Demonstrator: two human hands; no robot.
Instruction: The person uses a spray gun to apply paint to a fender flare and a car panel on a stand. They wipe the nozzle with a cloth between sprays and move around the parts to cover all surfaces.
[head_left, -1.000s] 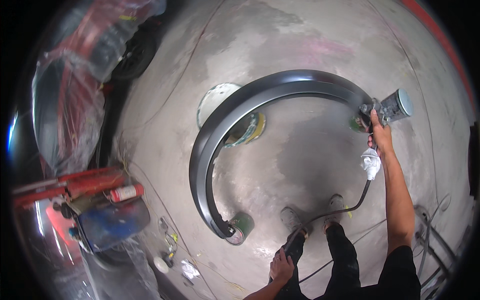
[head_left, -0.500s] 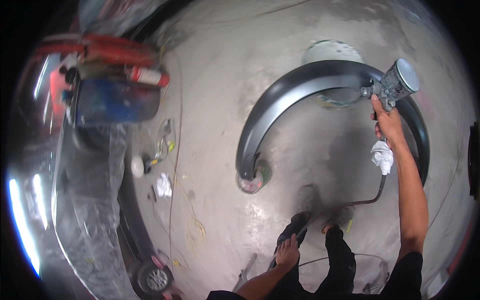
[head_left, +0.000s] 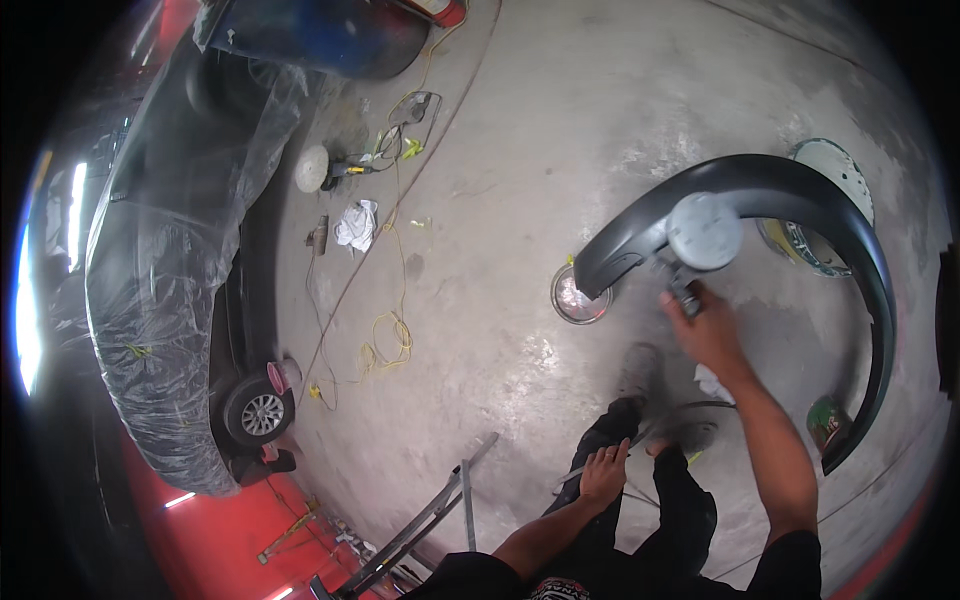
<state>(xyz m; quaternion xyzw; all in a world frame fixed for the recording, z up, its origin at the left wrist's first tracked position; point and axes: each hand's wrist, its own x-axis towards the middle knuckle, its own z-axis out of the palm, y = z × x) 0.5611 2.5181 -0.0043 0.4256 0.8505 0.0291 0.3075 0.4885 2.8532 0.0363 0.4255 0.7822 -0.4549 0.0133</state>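
My right hand point(head_left: 712, 335) is closed round the handle of a spray gun point(head_left: 682, 290) with a round, pale-lidded cup point(head_left: 704, 231). The gun is over the near-left end of a dark grey curved wheel-arch panel point(head_left: 790, 180); the cup hides a little of it. White cloth point(head_left: 711, 383) shows below my right hand, where the air hose point(head_left: 690, 408) comes down. By my thigh, my left hand point(head_left: 604, 474) is closed over that hose. The panel rests on a tin point(head_left: 580, 300) at its left end and on a bucket point(head_left: 838, 172) at the back. A green can point(head_left: 827, 424) stands by its right end.
To the left is a car under plastic sheeting point(head_left: 165, 270), its wheel point(head_left: 262, 414) uncovered. A polisher-like tool point(head_left: 322, 168), a crumpled white cloth point(head_left: 356, 226) and yellow cord point(head_left: 392, 340) lie on the floor. A blue-black drum point(head_left: 330, 35) stands far left, a metal stand point(head_left: 440, 500) near my left.
My view has turned left. My right hand has brought the spray gun from the panel's right side to its left end, nearer to me. My left hand stays by my thigh.
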